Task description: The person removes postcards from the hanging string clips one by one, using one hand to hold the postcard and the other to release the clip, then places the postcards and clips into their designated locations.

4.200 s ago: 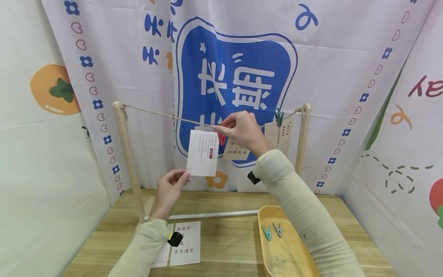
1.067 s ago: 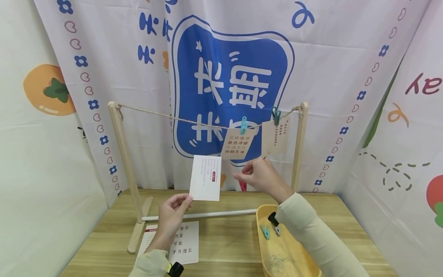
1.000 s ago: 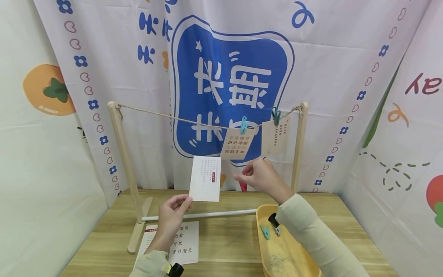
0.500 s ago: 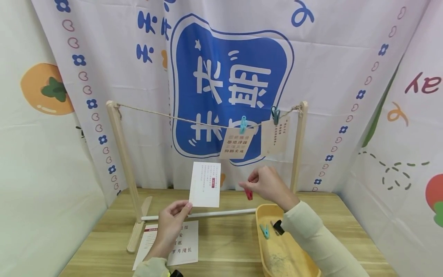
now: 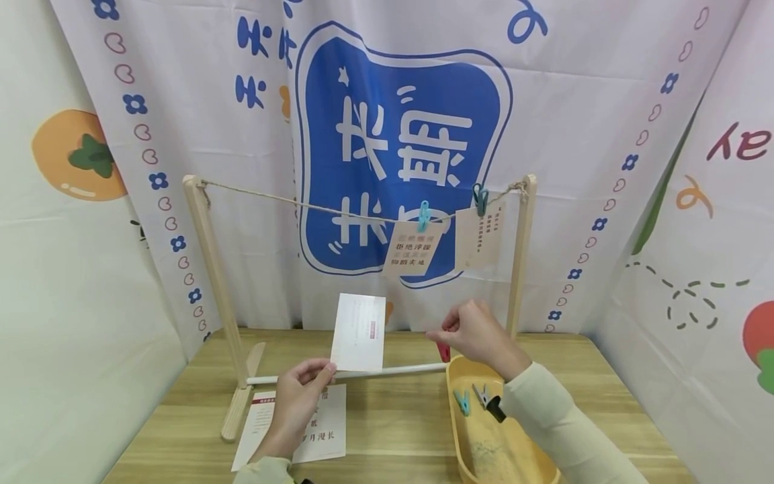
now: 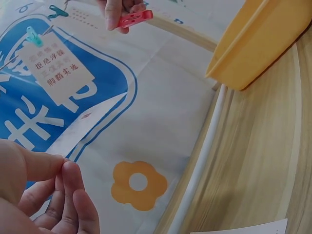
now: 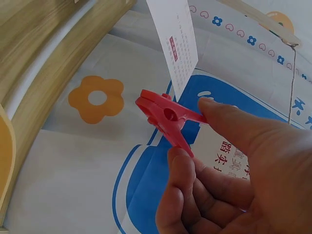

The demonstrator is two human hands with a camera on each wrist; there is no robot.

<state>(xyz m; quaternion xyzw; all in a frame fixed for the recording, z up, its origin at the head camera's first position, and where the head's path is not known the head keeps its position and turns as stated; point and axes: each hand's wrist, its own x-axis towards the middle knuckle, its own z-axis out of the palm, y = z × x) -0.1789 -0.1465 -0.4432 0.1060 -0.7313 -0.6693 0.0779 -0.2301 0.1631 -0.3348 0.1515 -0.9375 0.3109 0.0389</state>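
Note:
My left hand pinches the lower left corner of a white printed card, which it holds up in front of the frame's lower white rod. Between thumb and fingers of my right hand is a red clothespin, its tip pointing away from the fingers. The card and the clothespin are apart. On the twine behind, a light blue clothespin holds one card, and a dark teal clothespin holds another card.
A yellow tray stands below my right hand, with a teal clothespin and a grey clothespin inside. Printed cards lie on the wooden table under my left forearm. The wooden frame's posts rise on both sides.
Both hands have come down from the twine, the left with the card and the right with the red clothespin. The card now tips back slightly.

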